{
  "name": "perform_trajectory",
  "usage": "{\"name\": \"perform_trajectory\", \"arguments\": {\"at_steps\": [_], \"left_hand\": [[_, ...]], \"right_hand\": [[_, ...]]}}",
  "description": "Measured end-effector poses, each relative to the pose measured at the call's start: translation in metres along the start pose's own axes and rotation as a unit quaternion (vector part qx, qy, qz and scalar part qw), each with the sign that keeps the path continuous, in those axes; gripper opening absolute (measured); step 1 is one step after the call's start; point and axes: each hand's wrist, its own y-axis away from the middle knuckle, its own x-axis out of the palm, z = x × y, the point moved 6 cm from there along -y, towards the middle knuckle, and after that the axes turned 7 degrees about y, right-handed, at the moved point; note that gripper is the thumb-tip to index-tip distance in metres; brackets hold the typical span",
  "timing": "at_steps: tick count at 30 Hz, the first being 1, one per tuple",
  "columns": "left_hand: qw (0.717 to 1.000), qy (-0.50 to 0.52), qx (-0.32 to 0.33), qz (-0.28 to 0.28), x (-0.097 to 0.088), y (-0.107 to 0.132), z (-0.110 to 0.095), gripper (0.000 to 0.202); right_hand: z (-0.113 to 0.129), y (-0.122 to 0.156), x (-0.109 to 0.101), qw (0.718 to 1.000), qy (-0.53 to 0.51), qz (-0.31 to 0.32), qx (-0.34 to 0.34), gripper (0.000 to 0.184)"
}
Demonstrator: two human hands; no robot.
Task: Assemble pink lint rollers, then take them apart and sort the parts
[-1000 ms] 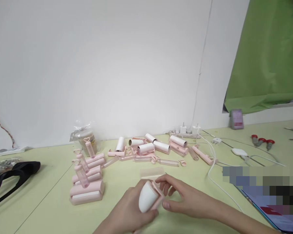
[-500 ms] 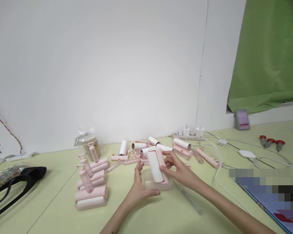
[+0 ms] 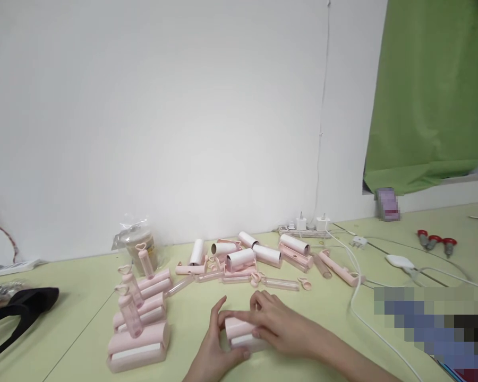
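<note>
Between my hands is a pink lint roller (image 3: 236, 328) with a white paper roll, lying level low over the table. My left hand (image 3: 214, 342) curves around its left end, thumb at the lower front edge. Over its top and right side lies my right hand (image 3: 281, 324), fingers bent and thumb against the front; the right end is hidden beneath it. To the left stand several similar pink lint rollers, the front one (image 3: 137, 339) with a clear handle (image 3: 130, 317) topped by a heart-shaped loop.
Behind my hands lie white paper rolls (image 3: 266, 254), pink holders (image 3: 297, 259) and clear handles (image 3: 281, 284). A bagged tub (image 3: 141, 246) stands near the wall. A power strip (image 3: 302, 231), white cable (image 3: 356, 297) and red-topped pieces (image 3: 434, 241) are on the right, a black strap (image 3: 43, 300) on the left.
The pink holder with its white roll, tilted up in my right hand before, now lies level in both hands. My left hand has closed in on it. The clear stick by my right arm no longer shows.
</note>
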Motion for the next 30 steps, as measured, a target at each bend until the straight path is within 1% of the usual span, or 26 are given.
{"name": "perform_trajectory", "arguments": {"at_steps": [2,3,5,6,7,8,10,11,12,14,16,18,20,22,24,27,30], "left_hand": [[1.0,-0.012,0.004,0.002,0.0,-0.001,-0.001,0.079],[1.0,-0.02,0.002,0.005,0.0,-0.001,-0.002,0.078],[0.999,-0.04,-0.005,0.009,0.0,0.0,-0.004,0.076],[0.998,-0.053,-0.009,0.009,0.0,0.001,-0.004,0.075],[0.998,-0.069,-0.012,0.009,0.001,0.002,-0.005,0.074],[0.996,-0.087,-0.014,0.009,0.002,0.004,-0.005,0.074],[0.991,-0.129,-0.017,0.012,0.004,0.008,-0.006,0.073],[0.988,-0.151,-0.017,0.013,0.006,0.009,-0.007,0.072],[0.985,-0.17,-0.016,0.015,0.008,0.011,-0.007,0.07],[0.981,-0.194,-0.015,0.02,0.011,0.013,-0.008,0.067],[0.979,-0.201,-0.02,0.026,0.013,0.014,-0.008,0.066],[0.979,-0.201,-0.023,0.029,0.013,0.013,-0.009,0.065],[0.979,-0.2,-0.018,0.033,0.013,0.013,-0.01,0.059],[0.979,-0.199,-0.011,0.042,0.013,0.012,-0.011,0.054],[0.979,-0.199,-0.007,0.047,0.014,0.011,-0.012,0.053],[0.979,-0.2,-0.007,0.048,0.014,0.011,-0.012,0.053],[0.978,-0.202,-0.011,0.047,0.015,0.011,-0.013,0.052]], "right_hand": [[-0.006,0.0,0.002,1.0,0.0,-0.002,0.005,0.045],[-0.014,-0.001,0.0,1.0,0.011,-0.015,0.021,0.045],[-0.04,-0.004,-0.007,0.994,0.052,-0.054,0.079,0.041],[-0.057,-0.005,-0.013,0.985,0.089,-0.08,0.127,0.035],[-0.072,-0.006,-0.016,0.977,0.111,-0.09,0.159,0.031],[-0.086,-0.006,-0.019,0.972,0.123,-0.092,0.18,0.026],[-0.105,-0.004,-0.024,0.97,0.129,-0.08,0.193,0.012],[-0.11,-0.001,-0.027,0.971,0.126,-0.073,0.191,0.006],[-0.112,0.004,-0.031,0.972,0.122,-0.067,0.188,0.005],[-0.107,0.016,-0.044,0.976,0.107,-0.06,0.181,0.008],[-0.093,0.026,-0.058,0.981,0.052,-0.051,0.182,0.014],[-0.075,0.03,-0.069,0.983,-0.026,-0.032,0.177,0.019],[-0.052,0.026,-0.074,0.988,-0.052,0.006,0.143,0.019],[-0.032,0.017,-0.073,0.994,-0.016,0.056,0.094,0.02],[-0.02,0.007,-0.068,0.993,0.025,0.098,0.065,0.025],[-0.011,-0.005,-0.066,0.988,0.066,0.126,0.055,0.029],[-0.002,-0.012,-0.068,0.985,0.091,0.143,0.042,0.03]]}}
